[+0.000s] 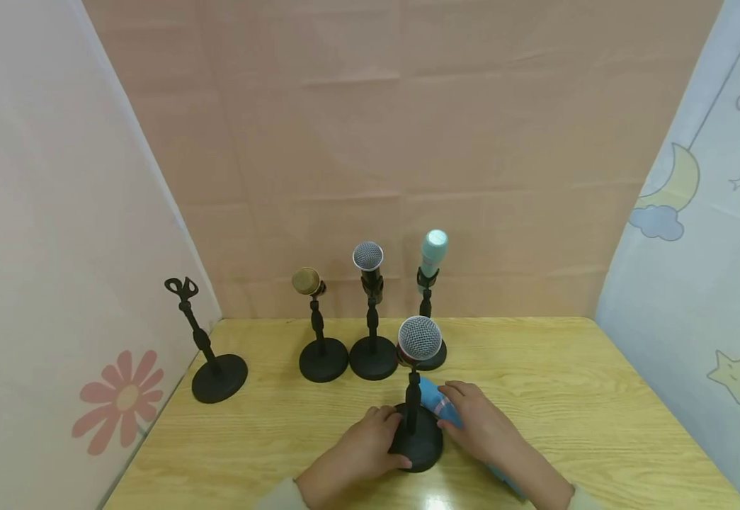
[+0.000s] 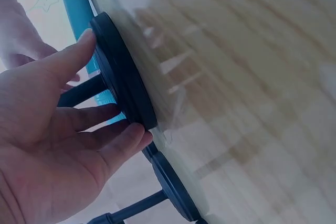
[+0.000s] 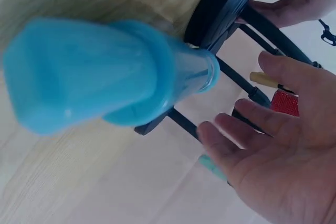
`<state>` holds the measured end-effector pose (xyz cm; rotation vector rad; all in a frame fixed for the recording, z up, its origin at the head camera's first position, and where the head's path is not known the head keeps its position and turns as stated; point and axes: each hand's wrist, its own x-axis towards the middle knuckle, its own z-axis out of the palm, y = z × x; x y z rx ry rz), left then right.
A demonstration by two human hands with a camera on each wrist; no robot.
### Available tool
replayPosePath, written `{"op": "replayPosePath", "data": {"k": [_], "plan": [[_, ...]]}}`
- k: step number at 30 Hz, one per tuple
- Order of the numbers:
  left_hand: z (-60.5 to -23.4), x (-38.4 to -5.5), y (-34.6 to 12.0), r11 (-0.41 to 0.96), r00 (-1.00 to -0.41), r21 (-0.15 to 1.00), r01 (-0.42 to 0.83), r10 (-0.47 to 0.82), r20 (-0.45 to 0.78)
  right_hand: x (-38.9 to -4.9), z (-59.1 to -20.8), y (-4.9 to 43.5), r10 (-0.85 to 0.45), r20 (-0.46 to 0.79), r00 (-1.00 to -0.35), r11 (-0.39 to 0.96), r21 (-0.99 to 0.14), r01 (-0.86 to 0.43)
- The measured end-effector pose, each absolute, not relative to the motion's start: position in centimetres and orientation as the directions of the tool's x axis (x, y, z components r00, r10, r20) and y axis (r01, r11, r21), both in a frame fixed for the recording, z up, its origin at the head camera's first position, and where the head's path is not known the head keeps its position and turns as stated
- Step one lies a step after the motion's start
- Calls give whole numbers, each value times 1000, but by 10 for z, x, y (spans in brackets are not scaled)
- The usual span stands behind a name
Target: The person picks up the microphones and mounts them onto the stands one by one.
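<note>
A microphone with a silver mesh head sits in a black desk stand near the front. My left hand grips the round base of this stand, thumb and fingers on its rim, as the left wrist view shows. To the right of the base lies a long light-blue tube-like object with a wide collar; its exact kind is unclear. My right hand is over it in the head view. From the right wrist, that hand's fingers look spread and loose, holding nothing.
Behind stand a gold-headed microphone, a silver-headed one and a mint-green one, each on a black stand. A stand without a microphone is at the left. Cloth walls enclose the wooden table.
</note>
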<state>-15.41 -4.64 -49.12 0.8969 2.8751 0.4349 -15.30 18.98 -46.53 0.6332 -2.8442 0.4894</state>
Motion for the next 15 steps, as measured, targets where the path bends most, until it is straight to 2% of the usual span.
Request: {"op": "replayPosePath", "data": {"k": [7, 15], "plan": [[-489, -152, -40, 810, -837, 269, 522, 547, -21, -155, -469, 194, -334, 112, -936, 886, -302, -352], [-488, -153, -36, 821, -849, 285, 494, 527, -48, -158, -478, 200, -294, 38, -955, 906, -309, -291]]}}
